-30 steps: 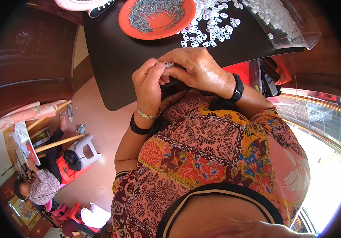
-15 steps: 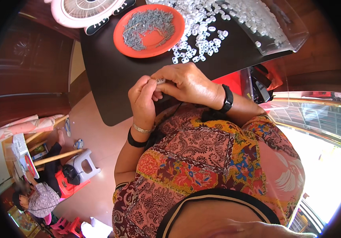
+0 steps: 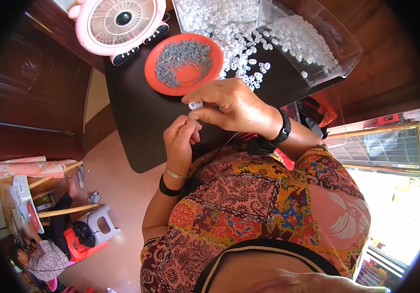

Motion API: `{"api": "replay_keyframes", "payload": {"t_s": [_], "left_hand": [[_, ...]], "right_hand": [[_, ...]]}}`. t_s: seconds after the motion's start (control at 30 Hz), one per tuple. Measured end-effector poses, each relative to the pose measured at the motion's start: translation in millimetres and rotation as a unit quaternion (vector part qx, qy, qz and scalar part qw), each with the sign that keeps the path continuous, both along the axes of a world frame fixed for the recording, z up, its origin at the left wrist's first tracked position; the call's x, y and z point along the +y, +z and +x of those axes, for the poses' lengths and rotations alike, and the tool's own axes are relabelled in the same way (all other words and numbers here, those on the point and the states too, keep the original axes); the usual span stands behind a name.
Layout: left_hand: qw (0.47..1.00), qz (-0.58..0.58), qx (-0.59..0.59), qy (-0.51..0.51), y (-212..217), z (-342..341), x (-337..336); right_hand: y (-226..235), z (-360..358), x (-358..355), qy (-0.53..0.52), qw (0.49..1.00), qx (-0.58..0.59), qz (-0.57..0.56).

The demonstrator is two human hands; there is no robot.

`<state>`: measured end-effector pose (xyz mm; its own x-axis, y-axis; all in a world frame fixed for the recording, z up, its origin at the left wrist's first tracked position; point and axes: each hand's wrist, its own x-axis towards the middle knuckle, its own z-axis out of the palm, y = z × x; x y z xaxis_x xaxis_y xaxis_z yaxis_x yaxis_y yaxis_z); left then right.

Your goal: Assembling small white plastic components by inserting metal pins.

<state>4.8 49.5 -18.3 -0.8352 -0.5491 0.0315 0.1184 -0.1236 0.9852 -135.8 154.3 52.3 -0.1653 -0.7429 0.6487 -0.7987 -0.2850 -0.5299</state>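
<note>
Over the near edge of the black table, my right hand point(image 3: 236, 103) pinches a small white plastic piece with two dark holes point(image 3: 195, 105) between thumb and fingertips. Just below it, my left hand point(image 3: 183, 136) is closed, its fingers curled and thumb pressed in; whatever they may hold is hidden. The hands are close together. Behind them stands an orange-red plate point(image 3: 186, 87) with many small grey screw-like pieces point(image 3: 171, 66) on it. A spread of the same white pieces point(image 3: 241, 53) lies to the plate's right.
A pink fan point(image 3: 123, 18) stands at the back left of the table point(image 3: 132, 132). Clear plastic bins point(image 3: 337, 73) with white pieces stand at the back and right. On the left, another person point(image 3: 46, 256) sits by a wooden frame and a grey stool point(image 3: 105, 224).
My hands have drawn slightly apart, the right one above the left, and the white piece shows more fully in the right fingertips. The whole view has shifted, bringing more of the fan in.
</note>
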Motion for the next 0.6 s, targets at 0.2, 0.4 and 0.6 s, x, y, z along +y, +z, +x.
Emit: {"api": "replay_keyframes", "payload": {"t_s": [0.2,0.4,0.6], "left_hand": [[1.000,-0.015,0.009,-0.011,-5,4,-2],[0.999,-0.005,0.027,-0.024,-7,0,-1],[0.999,-0.016,0.032,-0.021,-8,-1,-3]], "right_hand": [[34,-10,6,-0.061,0.994,0.074,-0.053],[81,-95,54,-0.478,0.852,0.203,-0.063],[56,-120,66,-0.379,0.884,0.246,-0.123]]}}
